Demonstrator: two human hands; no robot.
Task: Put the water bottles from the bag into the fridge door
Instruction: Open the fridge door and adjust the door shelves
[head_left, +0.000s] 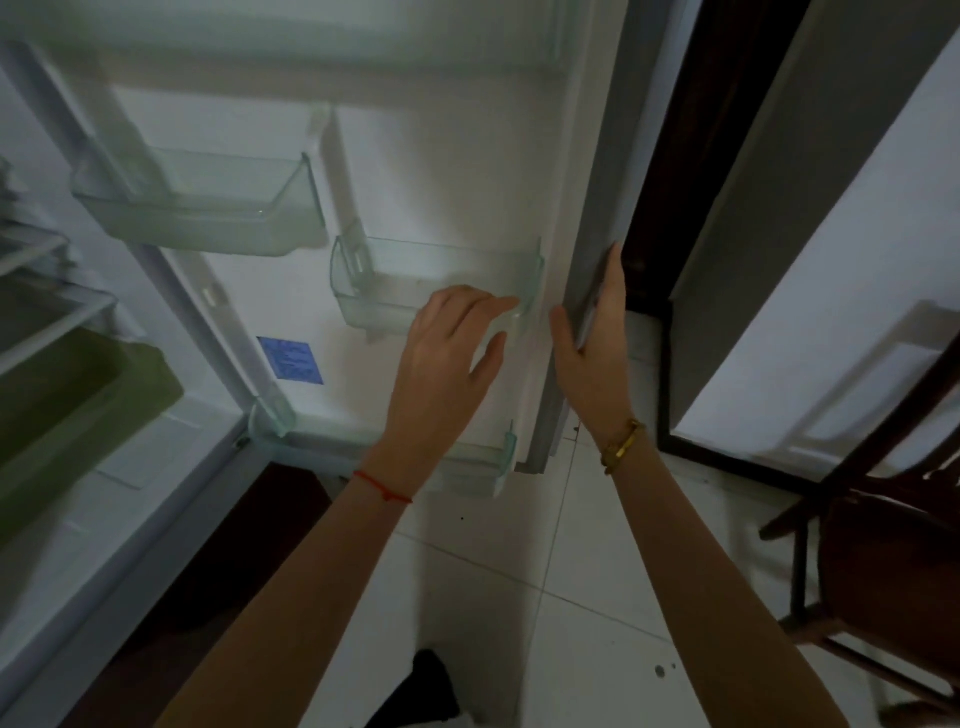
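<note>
One fridge door stands open, carrying three clear bins: upper, middle, bottom. Two hands show, left and right, each with one bracelet. One blue sticker and one chair are visible.

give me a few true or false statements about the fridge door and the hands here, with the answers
1. The fridge door stands open. True.
2. The right hand holds a water bottle. False: it holds no bottle; it rests on the outer edge of the door.
3. The middle door bin has bottles in it. False: no bottle shows in it, and the upper door bin looks empty too.
4. The left hand is open, with its fingers by the right end of the middle door bin. True.
5. A blue sticker is on the inner face of the door. True.
6. The red string is on the right wrist. False: it is on the left wrist; the right wrist wears a gold bracelet.
</note>
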